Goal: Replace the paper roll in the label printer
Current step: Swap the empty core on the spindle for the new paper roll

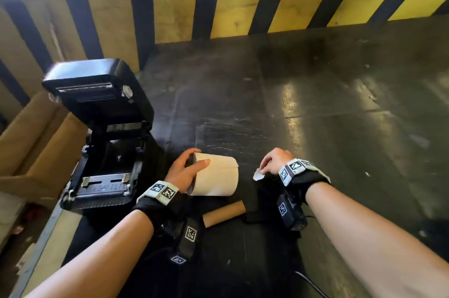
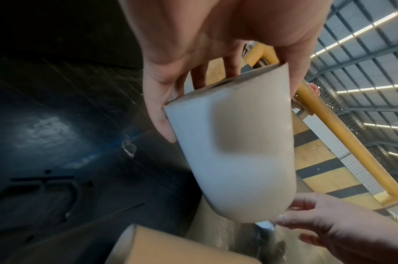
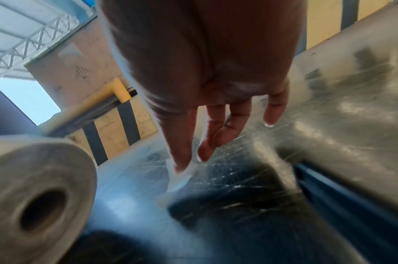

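Note:
A black label printer (image 1: pixel 102 151) stands at the left with its lid swung up and its roll bay showing no roll. My left hand (image 1: pixel 187 171) grips a full pale paper roll (image 1: pixel 216 175) by its left end, just right of the printer; the roll (image 2: pixel 234 151) fills the left wrist view, and its hollow end (image 3: pixel 37 192) shows in the right wrist view. My right hand (image 1: pixel 273 162) pinches a small white scrap of paper (image 1: pixel 258 174) right of the roll; the scrap (image 3: pixel 179 178) hangs below thumb and forefinger. A bare brown cardboard core (image 1: pixel 224 213) lies on the table near me.
The dark scratched table (image 1: pixel 315 103) stretches away to the right. A yellow and black striped wall (image 1: pixel 243 5) backs it. Cardboard boxes (image 1: pixel 36 142) sit left of the printer. A black flat object (image 1: pixel 260 202) lies under my right wrist.

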`<action>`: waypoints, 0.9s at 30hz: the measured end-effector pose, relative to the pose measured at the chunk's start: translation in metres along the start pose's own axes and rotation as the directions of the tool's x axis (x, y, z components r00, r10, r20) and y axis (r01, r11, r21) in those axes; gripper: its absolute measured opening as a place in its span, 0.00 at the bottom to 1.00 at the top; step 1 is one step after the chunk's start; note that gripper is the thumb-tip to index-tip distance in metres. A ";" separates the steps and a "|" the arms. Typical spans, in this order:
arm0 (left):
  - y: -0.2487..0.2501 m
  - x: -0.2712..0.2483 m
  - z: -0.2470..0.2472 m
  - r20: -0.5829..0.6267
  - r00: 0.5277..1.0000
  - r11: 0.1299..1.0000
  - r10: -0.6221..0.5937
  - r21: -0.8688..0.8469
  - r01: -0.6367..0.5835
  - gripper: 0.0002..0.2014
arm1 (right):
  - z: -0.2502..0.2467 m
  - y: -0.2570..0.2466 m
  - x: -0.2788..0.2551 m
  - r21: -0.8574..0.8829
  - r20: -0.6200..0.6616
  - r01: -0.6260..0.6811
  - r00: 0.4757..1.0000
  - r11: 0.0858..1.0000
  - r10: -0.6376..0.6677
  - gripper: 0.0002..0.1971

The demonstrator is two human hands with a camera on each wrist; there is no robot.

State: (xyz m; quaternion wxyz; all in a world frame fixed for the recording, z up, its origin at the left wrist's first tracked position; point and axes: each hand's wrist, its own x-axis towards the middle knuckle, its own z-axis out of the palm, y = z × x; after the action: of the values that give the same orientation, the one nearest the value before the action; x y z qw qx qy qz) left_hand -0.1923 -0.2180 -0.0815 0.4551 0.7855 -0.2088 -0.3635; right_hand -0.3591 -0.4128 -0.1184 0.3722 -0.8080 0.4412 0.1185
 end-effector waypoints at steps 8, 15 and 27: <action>0.000 0.003 -0.004 0.041 0.999 1.000 -0.009 0.002 0.009 0.12 | 0.007 -0.002 0.009 -0.194 0.000 -0.114 0.993 0.974 0.116 0.05; 0.005 -0.001 -0.005 -0.018 1.000 0.997 0.010 -0.072 -0.011 0.11 | -0.021 -0.001 -0.015 -0.138 -0.046 -0.044 0.998 0.990 0.038 0.16; 0.044 -0.035 -0.015 -0.033 0.989 0.972 0.142 -0.186 -0.146 0.10 | 0.008 0.070 -0.114 0.031 -0.081 -0.126 0.988 0.992 0.128 0.26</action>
State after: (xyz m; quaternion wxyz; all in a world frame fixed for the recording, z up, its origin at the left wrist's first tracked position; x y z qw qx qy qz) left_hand -0.2034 -0.2085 -0.0253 0.5545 0.7252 -0.2256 -0.3402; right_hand -0.4804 -0.3591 -0.0994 0.3557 -0.7776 0.5082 0.1024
